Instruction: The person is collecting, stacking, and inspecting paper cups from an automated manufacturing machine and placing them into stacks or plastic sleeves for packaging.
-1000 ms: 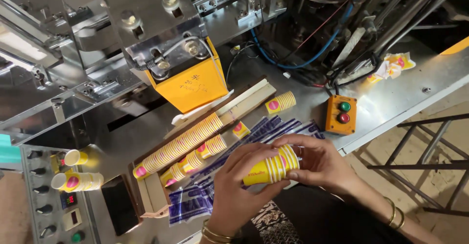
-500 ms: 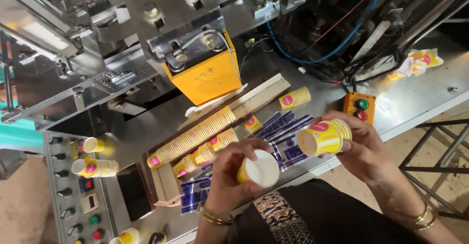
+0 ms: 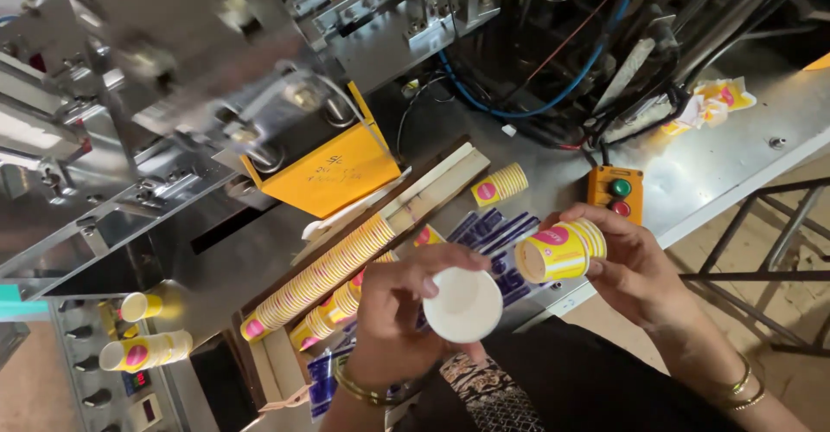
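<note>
My left hand (image 3: 393, 311) holds a single paper cup (image 3: 462, 304) with its white bottom turned toward me. My right hand (image 3: 631, 263) grips a short stack of yellow paper cups with pink dots (image 3: 560, 252), lying on its side, mouth to the left. The two hands are a little apart above the edge of the metal machine table (image 3: 718, 168). Just beyond the left hand a long nested row of yellow cups (image 3: 320, 275) lies in a cardboard tray (image 3: 437, 185).
A yellow box-shaped machine part (image 3: 324, 172) stands behind the tray. An orange button box (image 3: 616, 192) sits by my right hand. A short cup stack (image 3: 500, 184), blue printed sheets (image 3: 488, 229), more cups (image 3: 143, 350) on the left panel, and crumpled cups (image 3: 713, 103) lie around.
The hands have drawn apart: one cup came off the stack into my left hand, now showing its bottom. The right hand with the stack has shifted slightly right. The view has shifted.
</note>
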